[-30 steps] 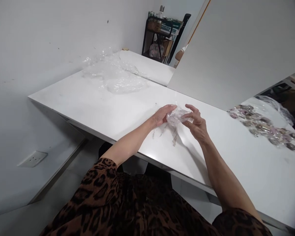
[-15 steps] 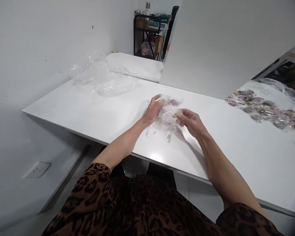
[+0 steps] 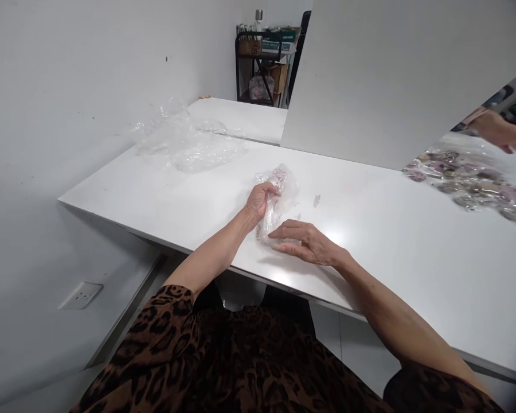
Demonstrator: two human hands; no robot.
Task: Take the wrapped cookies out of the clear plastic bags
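Note:
A crumpled clear plastic bag (image 3: 287, 184) with something pinkish inside is raised over the white table (image 3: 189, 212). My left hand (image 3: 259, 198) is closed around the bag's left side, thumb on top. My right hand (image 3: 305, 242) is by the bag's lower end, with its thumb and fingers apart. Whether those fingertips touch the plastic is hard to tell. Small brownish flakes or marks lie on the tabletop close to the bag.
Loose clear plastic bags (image 3: 198, 143) are heaped at the back left, by the wall. A grey-white panel (image 3: 370, 86) rises behind the table. Filled clear packs (image 3: 468, 180) lie on the right, near another person's hand (image 3: 499, 129). A black shelf rack (image 3: 260, 69) stands behind.
My right hand has let go of the bag's right side and moved down and left, its fingers now apart. The bag has turned in my left hand. Another person's hand has appeared at right.

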